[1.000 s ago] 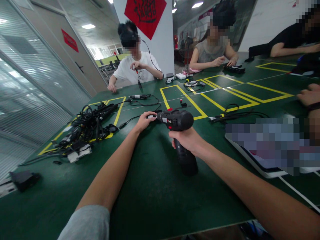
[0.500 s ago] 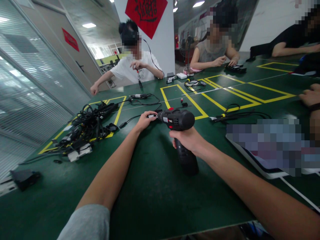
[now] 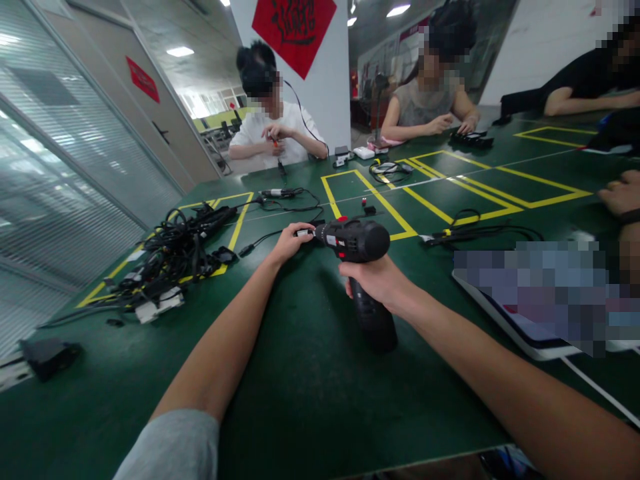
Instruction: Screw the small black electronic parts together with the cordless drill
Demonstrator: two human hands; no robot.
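Note:
A black cordless drill with red details is gripped by my right hand, its fingers wrapped round the handle. The drill points left, its chuck close to the fingers of my left hand. That hand is closed on a small black power adapter with a pale label, low over the table. A black cable runs left from it. The drill's tip meets the adapter, though whether it touches a screw cannot be made out. Part of the adapter is hidden behind my fingers and the drill.
A heap of black cables and adapters lies at the left on the green table. Another black adapter sits nearer. At the right are a blurred tablet-like device and a cable bundle. Several people sit around the table.
My hands, the drill and the adapter hold almost the same place. Across the table, the person in white has drawn an outstretched arm in, bringing both hands together.

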